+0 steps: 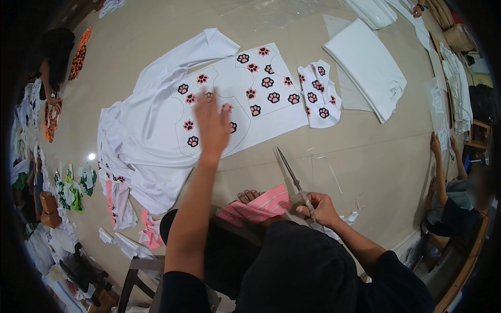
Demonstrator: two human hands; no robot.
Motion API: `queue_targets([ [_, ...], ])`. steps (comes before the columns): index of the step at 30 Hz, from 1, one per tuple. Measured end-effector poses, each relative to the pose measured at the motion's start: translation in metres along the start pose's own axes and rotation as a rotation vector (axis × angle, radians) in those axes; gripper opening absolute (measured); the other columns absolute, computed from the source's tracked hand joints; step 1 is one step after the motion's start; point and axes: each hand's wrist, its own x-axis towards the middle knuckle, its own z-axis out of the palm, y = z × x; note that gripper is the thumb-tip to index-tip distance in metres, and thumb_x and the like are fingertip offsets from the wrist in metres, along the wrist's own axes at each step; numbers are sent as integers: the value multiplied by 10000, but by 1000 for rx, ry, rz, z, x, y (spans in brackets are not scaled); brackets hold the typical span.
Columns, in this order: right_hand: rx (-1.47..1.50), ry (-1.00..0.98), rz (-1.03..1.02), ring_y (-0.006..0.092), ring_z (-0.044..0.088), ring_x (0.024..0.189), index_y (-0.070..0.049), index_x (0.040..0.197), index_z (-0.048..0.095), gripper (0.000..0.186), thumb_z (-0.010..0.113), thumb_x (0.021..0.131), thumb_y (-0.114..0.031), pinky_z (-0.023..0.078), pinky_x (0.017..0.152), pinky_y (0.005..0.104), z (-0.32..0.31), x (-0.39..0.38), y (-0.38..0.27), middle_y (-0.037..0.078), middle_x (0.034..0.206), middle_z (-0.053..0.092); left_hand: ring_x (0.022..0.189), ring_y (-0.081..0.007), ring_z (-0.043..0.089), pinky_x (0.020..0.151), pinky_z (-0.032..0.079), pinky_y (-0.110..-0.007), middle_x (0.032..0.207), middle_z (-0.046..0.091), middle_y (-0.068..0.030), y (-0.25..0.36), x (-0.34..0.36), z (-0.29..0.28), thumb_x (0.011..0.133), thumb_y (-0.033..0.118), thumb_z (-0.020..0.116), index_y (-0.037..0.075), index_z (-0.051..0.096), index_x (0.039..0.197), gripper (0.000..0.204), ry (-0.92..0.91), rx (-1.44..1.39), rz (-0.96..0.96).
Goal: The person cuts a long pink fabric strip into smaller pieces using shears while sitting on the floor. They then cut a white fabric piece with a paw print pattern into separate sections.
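White fabric (151,104) printed with outlined pattern pieces and black-and-pink paw prints lies spread on the floor. Over its printed middle reaches my left hand (213,128), fingers stretched out and slightly blurred, with nothing in it; whether it touches the cloth I cannot tell. My right hand (319,209) is wrapped round the handles of long metal scissors (290,172), whose closed-looking blades point away from me. Right of the fabric lies a separate cut piece (323,96) with paw prints. A pink striped cloth strip (258,204) drapes over my foot.
A folded stack of white cloth (365,68) lies at the far right. Thread scraps (323,159) dot the tiled floor. Pink scraps (151,229) lie near a dark chair (138,271) at lower left. Other people (449,198) sit at the right, with more cloth and people at the left.
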Motion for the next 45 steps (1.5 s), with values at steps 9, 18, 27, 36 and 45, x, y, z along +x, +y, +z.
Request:
queue_targets([
  [9, 10, -6, -12, 93, 619, 724, -18, 937, 690, 410, 864, 884, -386, 508, 655, 271, 34, 16, -10, 18, 796, 677, 1561, -558, 79, 1225, 70, -701, 1716, 159, -264, -29, -67, -16, 1071, 500, 429, 99, 230, 1667, 745, -27, 405, -539],
  [18, 82, 20, 50, 107, 644, 699, -7, 903, 676, 367, 862, 894, -323, 524, 636, 276, 59, 20, -46, 54, 786, 700, 1460, -528, 292, 1194, 218, -632, 1590, 355, -296, -12, -75, -22, 1079, 399, 486, 69, 362, 1596, 626, 161, 274, -437],
  [27, 143, 6, 61, 119, 671, 709, 31, 990, 683, 396, 839, 918, -326, 546, 638, 270, 72, 30, -55, 74, 822, 717, 557, -57, 500, 480, 365, -211, 820, 628, -16, 97, -128, -7, 1016, 384, 703, 37, 671, 1203, 396, -256, -1443, -1431],
  [36, 142, 38, 32, 94, 630, 649, 32, 968, 667, 392, 834, 921, -320, 496, 577, 248, 82, 37, -45, 59, 764, 691, 491, -49, 441, 404, 295, -219, 826, 621, -18, 105, -112, 10, 945, 373, 800, 59, 651, 1049, 363, -6, -1438, -1448],
  [45, 172, 62, 10, 87, 614, 621, 9, 917, 654, 386, 848, 911, -325, 483, 553, 245, 86, 40, -36, 53, 729, 677, 472, -62, 461, 403, 313, -219, 779, 656, -27, 99, -107, 16, 929, 274, 818, 55, 647, 925, 279, -77, -1306, -1415],
])
